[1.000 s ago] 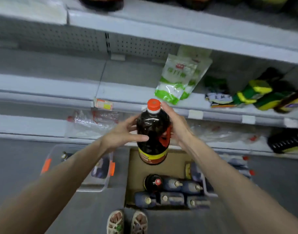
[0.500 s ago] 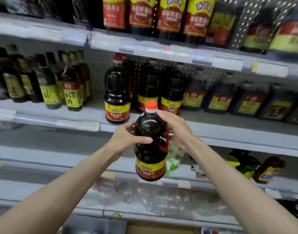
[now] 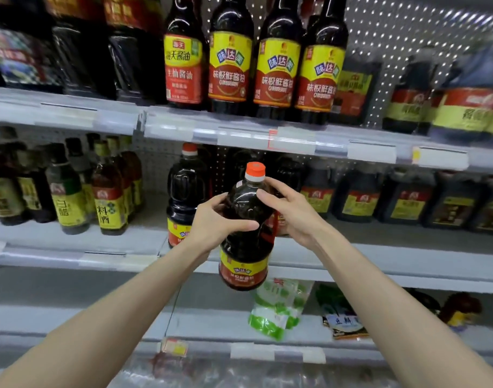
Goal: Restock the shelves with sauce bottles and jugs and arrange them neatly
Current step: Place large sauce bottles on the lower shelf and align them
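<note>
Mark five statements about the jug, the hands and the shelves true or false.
1. The left hand and right hand both hold the jug. True.
2. The cap is green. False: it is orange.
3. The jug stands on the middle shelf. False: it is held in the air in front of that shelf.
4. A green and white bag lies on the shelf below. True.
5. The top shelf is bare. False: it holds labelled bottles.
</note>
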